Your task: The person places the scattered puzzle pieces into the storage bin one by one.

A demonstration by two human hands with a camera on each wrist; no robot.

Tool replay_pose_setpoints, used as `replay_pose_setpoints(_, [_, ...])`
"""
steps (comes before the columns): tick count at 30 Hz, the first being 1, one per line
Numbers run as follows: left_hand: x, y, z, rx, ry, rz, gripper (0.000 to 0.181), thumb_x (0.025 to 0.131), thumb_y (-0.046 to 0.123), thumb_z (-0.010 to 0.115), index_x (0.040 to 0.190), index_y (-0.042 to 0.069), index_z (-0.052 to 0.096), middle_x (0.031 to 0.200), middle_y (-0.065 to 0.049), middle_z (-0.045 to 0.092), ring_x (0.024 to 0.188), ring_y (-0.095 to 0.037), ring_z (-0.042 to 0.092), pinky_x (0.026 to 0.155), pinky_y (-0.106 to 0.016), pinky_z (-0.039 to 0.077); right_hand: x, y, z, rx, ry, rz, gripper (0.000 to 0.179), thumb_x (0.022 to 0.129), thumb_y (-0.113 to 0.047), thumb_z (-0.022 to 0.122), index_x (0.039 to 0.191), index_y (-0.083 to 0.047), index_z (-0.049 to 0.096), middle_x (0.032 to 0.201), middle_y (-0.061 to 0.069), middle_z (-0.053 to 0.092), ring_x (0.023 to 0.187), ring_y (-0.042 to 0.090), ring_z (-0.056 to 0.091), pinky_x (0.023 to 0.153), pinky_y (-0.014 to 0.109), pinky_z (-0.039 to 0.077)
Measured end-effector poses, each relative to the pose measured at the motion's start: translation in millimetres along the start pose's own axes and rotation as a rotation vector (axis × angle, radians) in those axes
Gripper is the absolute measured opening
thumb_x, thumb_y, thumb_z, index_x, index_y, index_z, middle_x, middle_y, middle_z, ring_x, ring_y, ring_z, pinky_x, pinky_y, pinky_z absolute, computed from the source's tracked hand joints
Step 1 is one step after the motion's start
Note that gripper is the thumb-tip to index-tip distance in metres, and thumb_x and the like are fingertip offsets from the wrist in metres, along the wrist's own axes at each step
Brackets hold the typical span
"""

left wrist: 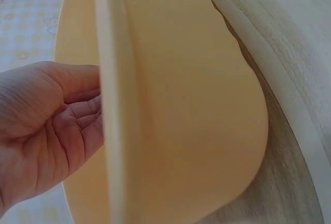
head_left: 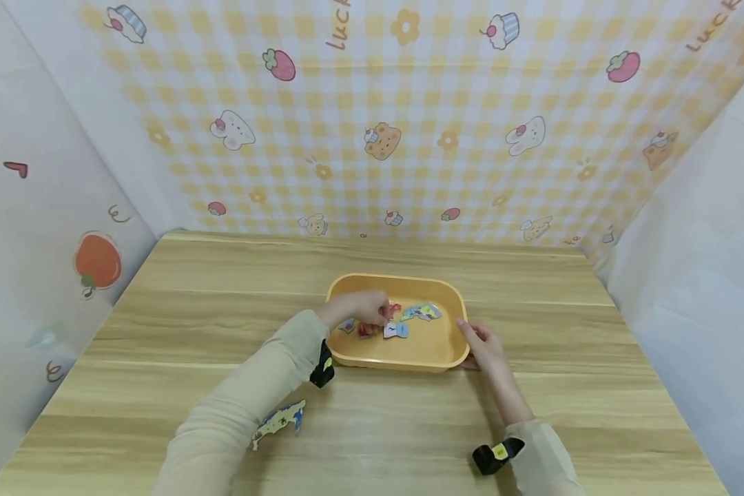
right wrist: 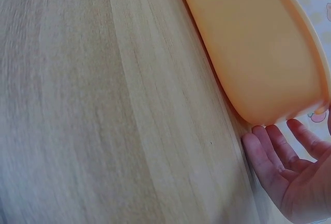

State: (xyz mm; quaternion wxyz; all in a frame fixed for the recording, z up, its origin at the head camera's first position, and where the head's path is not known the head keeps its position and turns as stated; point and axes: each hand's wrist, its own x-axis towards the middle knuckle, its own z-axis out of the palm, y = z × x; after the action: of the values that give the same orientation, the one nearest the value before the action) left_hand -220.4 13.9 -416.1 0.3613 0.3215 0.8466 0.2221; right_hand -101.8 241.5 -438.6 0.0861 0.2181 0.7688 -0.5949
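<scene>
In the head view a yellow tray point(head_left: 434, 348) stands on the wooden table. My left hand point(head_left: 362, 306) reaches over its left rim, fingers bent down among the flat printed pieces; its fingertips are hidden in the left wrist view, so whether they pinch a piece is unclear. Near them lie a red piece point(head_left: 367, 331), a light-blue piece point(head_left: 395, 331) and a small blue piece point(head_left: 347, 325). Farther right is a multicoloured piece point(head_left: 423, 312). My right hand point(head_left: 485, 346) holds the tray's right end, thumb at the rim, fingers point(right wrist: 276, 144) against the outer wall.
A flat cream and blue irregular piece point(head_left: 281, 419) lies on the wooden table point(head_left: 372, 420), beside my left forearm. Behind the table hangs a yellow checked cloth point(head_left: 372, 179). White sheets point(head_left: 700, 207) enclose the sides.
</scene>
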Motion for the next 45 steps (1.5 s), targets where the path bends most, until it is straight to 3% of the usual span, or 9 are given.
replay_pose_setpoints(5, [-4.1, -8.1, -1.1, -0.031, 0.043, 0.013, 0.009, 0.089, 0.012, 0.057, 0.090, 0.004, 0.062, 0.076, -0.009, 0.066, 0.061, -0.017, 0.062, 0.054, -0.024, 0.051, -1.3, -1.5, 1.0, 0.000, -0.008, -0.004, 0.060, 0.089, -0.048, 0.050, 0.126, 0.000, 0.048, 0.101, 0.011, 0.060, 0.062, 0.005, 0.060, 0.055, 0.022, 0.055])
replay_pose_setpoints(6, [-14.0, 1.3, -3.3, -0.036, 0.069, -0.013, 0.010, 0.088, 0.008, 0.056, 0.093, 0.001, 0.061, 0.080, -0.012, 0.067, 0.063, -0.020, 0.063, 0.055, -0.025, 0.051, -1.3, -1.6, 1.2, 0.001, -0.010, -0.004, 0.060, 0.089, -0.048, 0.050, 0.126, 0.000, 0.048, 0.102, 0.011, 0.059, 0.062, 0.005, 0.060, 0.055, 0.022, 0.055])
replay_pose_setpoints(9, [-28.0, 4.4, -4.9, -0.031, 0.156, 0.035, 0.013, 0.089, 0.007, 0.055, 0.098, -0.001, 0.061, 0.086, -0.014, 0.066, 0.069, -0.022, 0.064, 0.055, -0.022, 0.049, -1.9, -1.8, 1.3, 0.007, -0.017, -0.003, 0.060, 0.089, -0.047, 0.050, 0.127, 0.000, 0.047, 0.101, 0.010, 0.060, 0.063, 0.005, 0.060, 0.055, 0.023, 0.055])
replay_pose_setpoints(16, [-52.4, 4.6, -9.5, 0.070, 0.336, 0.144, 0.015, 0.089, 0.008, 0.056, 0.099, 0.000, 0.063, 0.092, -0.009, 0.066, 0.084, -0.017, 0.062, 0.076, -0.023, 0.051, -2.1, -1.1, 0.2, 0.007, -0.003, -0.002, 0.060, 0.089, -0.048, 0.049, 0.126, 0.000, 0.048, 0.095, 0.007, 0.061, 0.060, 0.005, 0.062, 0.055, 0.023, 0.055])
replay_pose_setpoints(21, [-66.4, -1.4, -6.1, 0.013, 0.392, 0.198, 0.015, 0.089, 0.007, 0.056, 0.101, -0.001, 0.061, 0.096, -0.012, 0.066, 0.087, -0.018, 0.061, 0.077, -0.024, 0.051, -1.0, -0.4, -0.5, 0.020, -0.001, -0.001, 0.060, 0.089, -0.048, 0.050, 0.125, 0.000, 0.049, 0.091, 0.004, 0.061, 0.061, 0.004, 0.061, 0.055, 0.023, 0.055])
replay_pose_setpoints(30, [-120.4, -16.0, 1.8, -0.103, 0.538, 0.120, 0.019, 0.088, 0.009, 0.057, 0.103, -0.002, 0.059, 0.090, -0.009, 0.062, 0.082, -0.016, 0.057, 0.069, -0.022, 0.050, -1.6, -0.4, -0.7, -0.003, -0.005, -0.003, 0.063, 0.087, -0.053, 0.049, 0.124, -0.001, 0.049, 0.096, 0.007, 0.061, 0.062, 0.006, 0.062, 0.057, 0.023, 0.055])
replay_pose_setpoints(37, [-161.0, -41.4, 14.9, -0.094, 0.520, 0.045, 0.025, 0.085, 0.010, 0.061, 0.104, -0.005, 0.059, 0.092, -0.010, 0.064, 0.081, -0.016, 0.059, 0.070, -0.023, 0.052, -2.3, -2.5, -0.1, 0.002, -0.007, -0.003, 0.063, 0.088, -0.052, 0.049, 0.126, -0.002, 0.048, 0.099, 0.007, 0.058, 0.065, 0.004, 0.060, 0.057, 0.022, 0.055])
replay_pose_setpoints(42, [-186.0, -53.6, 36.3, -0.109, 0.412, -0.040, 0.025, 0.082, 0.011, 0.065, 0.101, -0.004, 0.060, 0.084, -0.004, 0.063, 0.075, -0.009, 0.056, 0.064, -0.017, 0.049, -3.2, -1.7, 0.9, 0.002, -0.006, -0.001, 0.064, 0.087, -0.052, 0.049, 0.126, -0.001, 0.048, 0.101, 0.009, 0.058, 0.065, 0.005, 0.061, 0.058, 0.022, 0.055])
replay_pose_setpoints(45, [-200.8, -56.5, 49.7, -0.116, 0.339, -0.046, 0.020, 0.079, 0.011, 0.067, 0.093, -0.002, 0.060, 0.078, -0.001, 0.059, 0.070, -0.007, 0.053, 0.060, -0.016, 0.048, -3.7, -1.2, 1.1, 0.009, -0.003, -0.002, 0.064, 0.088, -0.052, 0.049, 0.126, -0.001, 0.047, 0.103, 0.010, 0.059, 0.066, 0.005, 0.061, 0.058, 0.022, 0.055])
